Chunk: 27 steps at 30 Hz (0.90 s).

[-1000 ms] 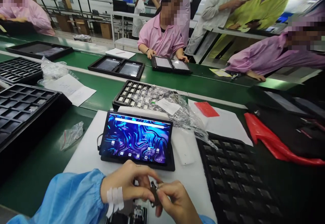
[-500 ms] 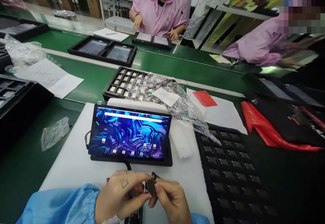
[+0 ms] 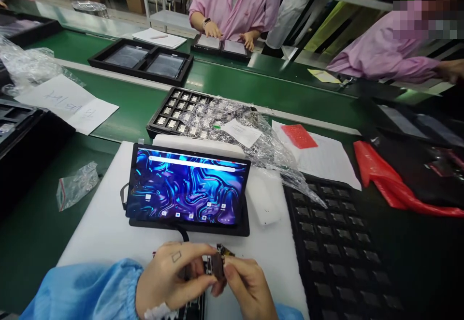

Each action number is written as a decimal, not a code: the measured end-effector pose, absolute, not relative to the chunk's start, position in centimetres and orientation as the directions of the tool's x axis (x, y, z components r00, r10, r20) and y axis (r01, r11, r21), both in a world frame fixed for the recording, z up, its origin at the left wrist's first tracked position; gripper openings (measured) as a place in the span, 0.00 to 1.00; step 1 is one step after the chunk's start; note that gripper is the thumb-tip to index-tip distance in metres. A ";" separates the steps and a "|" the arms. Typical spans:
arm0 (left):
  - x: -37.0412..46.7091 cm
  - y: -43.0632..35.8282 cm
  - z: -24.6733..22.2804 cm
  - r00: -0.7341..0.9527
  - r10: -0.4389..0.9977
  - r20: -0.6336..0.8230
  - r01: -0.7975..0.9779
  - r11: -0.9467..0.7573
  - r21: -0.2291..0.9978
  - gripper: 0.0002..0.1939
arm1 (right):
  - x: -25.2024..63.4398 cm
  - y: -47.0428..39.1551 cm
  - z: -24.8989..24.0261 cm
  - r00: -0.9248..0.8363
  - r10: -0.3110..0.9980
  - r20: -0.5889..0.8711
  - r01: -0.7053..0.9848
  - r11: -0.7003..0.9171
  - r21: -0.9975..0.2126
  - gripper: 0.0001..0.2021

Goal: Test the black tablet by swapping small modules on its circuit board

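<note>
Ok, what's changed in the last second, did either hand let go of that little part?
No. Both hands, left and right, still pinch the small dark part between them; only the camera tipped downward. The lit tablet and black tray lie as before.

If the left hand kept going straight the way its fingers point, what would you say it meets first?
The left hand points right, so it would first meet the small dark part pinched there, then the right hand, already touching it.

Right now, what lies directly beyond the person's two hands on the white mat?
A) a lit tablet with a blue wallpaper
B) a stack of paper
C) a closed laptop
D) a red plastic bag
A: the lit tablet sits on the white mat just beyond both hands.
</note>
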State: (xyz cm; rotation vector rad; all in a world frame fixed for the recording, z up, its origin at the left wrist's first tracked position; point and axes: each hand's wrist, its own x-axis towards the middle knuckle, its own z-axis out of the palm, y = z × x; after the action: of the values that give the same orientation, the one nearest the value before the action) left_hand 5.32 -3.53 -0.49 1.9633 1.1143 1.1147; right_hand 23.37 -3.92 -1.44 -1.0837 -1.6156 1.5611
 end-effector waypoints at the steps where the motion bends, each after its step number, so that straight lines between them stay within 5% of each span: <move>1: 5.3 -3.5 -0.5 0.295 0.884 0.362 0.364 -0.454 0.813 0.12 | 23.4 -3.9 -1.4 -0.457 0.883 -0.104 0.130 -0.050 -0.990 0.26; 27: 5.4 -3.4 -0.1 0.290 0.867 0.406 0.390 -0.494 0.777 0.11 | 23.1 -4.2 -0.8 -0.461 0.867 -0.187 0.107 -0.155 -0.982 0.23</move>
State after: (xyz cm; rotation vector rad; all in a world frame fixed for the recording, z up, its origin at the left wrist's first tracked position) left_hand 5.39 -3.43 -0.09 2.0175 1.1193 1.1399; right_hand 23.11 -4.20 -0.83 -1.1215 -1.5280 1.6752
